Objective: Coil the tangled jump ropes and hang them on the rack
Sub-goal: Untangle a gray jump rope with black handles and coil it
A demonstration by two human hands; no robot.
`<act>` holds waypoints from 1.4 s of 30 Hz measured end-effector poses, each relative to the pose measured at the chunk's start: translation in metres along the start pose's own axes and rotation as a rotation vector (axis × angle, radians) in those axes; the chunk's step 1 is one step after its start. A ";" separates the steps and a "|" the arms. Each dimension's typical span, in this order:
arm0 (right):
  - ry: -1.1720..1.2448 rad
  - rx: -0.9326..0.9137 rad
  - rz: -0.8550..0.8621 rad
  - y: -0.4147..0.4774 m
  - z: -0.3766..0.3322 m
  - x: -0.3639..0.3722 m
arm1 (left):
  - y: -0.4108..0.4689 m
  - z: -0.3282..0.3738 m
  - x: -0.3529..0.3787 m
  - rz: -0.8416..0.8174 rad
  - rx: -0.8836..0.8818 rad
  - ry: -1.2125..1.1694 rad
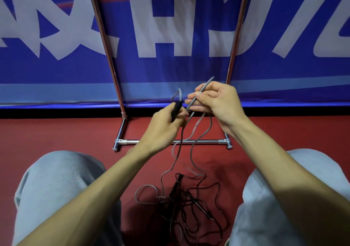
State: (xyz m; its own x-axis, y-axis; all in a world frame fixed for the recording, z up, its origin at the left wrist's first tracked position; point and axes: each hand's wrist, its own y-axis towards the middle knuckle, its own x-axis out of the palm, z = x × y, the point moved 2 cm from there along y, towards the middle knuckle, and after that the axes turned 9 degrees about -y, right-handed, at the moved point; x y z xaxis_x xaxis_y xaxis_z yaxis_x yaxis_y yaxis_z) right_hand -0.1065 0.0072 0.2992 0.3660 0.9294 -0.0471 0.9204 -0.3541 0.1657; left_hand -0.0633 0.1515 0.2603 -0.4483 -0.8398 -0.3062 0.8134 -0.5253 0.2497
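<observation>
My left hand (166,122) grips a black jump rope handle (176,110), held upright, with a short loop of grey cord above it. My right hand (214,98) pinches a grey length of rope (203,90) between thumb and fingers. Cords hang from both hands down to a tangled heap of jump ropes (189,198) on the red floor between my knees. Black handles lie in that heap. The chrome rack (174,142) stands just beyond my hands, with its base bar on the floor and two uprights rising out of view.
A blue banner with large white characters (170,37) hangs behind the rack as a wall. My knees in grey trousers (56,189) flank the heap on both sides. Red floor (56,132) stretches left and right of the rack's base.
</observation>
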 end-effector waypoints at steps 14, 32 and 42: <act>0.378 0.084 0.310 0.014 0.002 -0.034 | -0.002 0.006 0.001 -0.285 -0.186 -0.173; -0.364 0.241 -0.493 -0.008 0.018 0.022 | 0.007 0.020 -0.025 0.215 -0.286 -1.014; -0.370 0.111 -0.592 -0.017 0.017 0.033 | 0.013 0.010 -0.047 0.294 -0.420 -1.462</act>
State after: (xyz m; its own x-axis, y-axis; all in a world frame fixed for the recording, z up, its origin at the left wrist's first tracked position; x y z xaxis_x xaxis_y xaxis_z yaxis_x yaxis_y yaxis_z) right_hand -0.1079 0.0418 0.2785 -0.1960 0.8795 -0.4337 0.9806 0.1734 -0.0915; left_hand -0.0354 0.1830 0.2872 -0.0153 -0.4319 0.9018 0.8644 -0.4590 -0.2051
